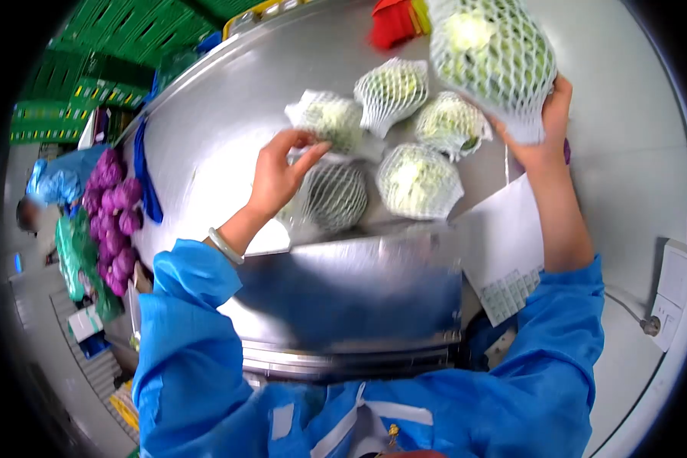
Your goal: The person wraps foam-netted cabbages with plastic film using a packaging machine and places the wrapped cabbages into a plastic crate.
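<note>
My right hand (pixel 538 133) is wrapped round the lower end of a large netted vegetable (pixel 492 57), raised at the upper right. Its white foam net covers pale green leaves. My left hand (pixel 278 168) is closed, thumb and fingers pinching the edge of a netted vegetable (pixel 328 118) on the metal table (pixel 206 114). Below that hand sits a darker netted bundle (pixel 334 197). Beside these lie more netted vegetables: one at the top (pixel 393 91), one at the right (pixel 450 124) and one lower down (pixel 418 182).
Purple net bags (pixel 114 214) hang or lie in a pile at the left, by a blue strap (pixel 145 175). Green crates (pixel 114 38) stand upper left. A printed sheet (pixel 507 244) lies right of the table's front edge. A red item (pixel 393 24) is at the top.
</note>
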`<state>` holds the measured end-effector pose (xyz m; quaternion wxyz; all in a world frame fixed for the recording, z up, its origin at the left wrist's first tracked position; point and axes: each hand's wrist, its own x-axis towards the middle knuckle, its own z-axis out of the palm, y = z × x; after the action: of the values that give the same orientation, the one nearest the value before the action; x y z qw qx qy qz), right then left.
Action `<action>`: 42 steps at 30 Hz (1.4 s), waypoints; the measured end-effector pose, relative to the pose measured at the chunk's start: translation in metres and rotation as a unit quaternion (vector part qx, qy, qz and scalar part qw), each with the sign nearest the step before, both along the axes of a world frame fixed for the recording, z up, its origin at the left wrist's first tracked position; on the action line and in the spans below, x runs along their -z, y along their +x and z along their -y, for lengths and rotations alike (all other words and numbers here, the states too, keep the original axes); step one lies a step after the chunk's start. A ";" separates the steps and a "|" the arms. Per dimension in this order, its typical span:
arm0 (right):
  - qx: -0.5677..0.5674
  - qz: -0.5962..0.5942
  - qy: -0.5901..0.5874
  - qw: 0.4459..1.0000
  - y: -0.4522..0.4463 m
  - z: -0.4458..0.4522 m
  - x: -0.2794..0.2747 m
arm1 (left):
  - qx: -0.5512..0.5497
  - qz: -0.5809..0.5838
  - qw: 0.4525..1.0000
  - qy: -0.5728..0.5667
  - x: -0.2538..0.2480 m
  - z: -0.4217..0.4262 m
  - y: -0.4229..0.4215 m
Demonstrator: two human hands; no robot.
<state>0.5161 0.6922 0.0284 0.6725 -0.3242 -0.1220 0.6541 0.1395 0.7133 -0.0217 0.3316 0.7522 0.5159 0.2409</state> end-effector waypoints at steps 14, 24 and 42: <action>-0.233 0.577 0.197 0.757 -0.249 0.264 -0.009 | -0.103 0.216 0.939 -0.246 -0.086 0.245 -0.108; -0.188 0.521 0.094 0.827 -0.257 0.309 -0.012 | -0.028 0.329 0.898 -0.290 -0.075 0.267 -0.124; -0.234 0.588 -0.006 0.775 -0.171 0.407 -0.004 | -0.048 -0.074 0.992 -0.089 -0.076 0.364 -0.201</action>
<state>0.3450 0.2857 0.0324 0.2941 -0.6112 -0.5612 0.4743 -0.0611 0.3496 0.0545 0.3462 0.7097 0.5940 0.1537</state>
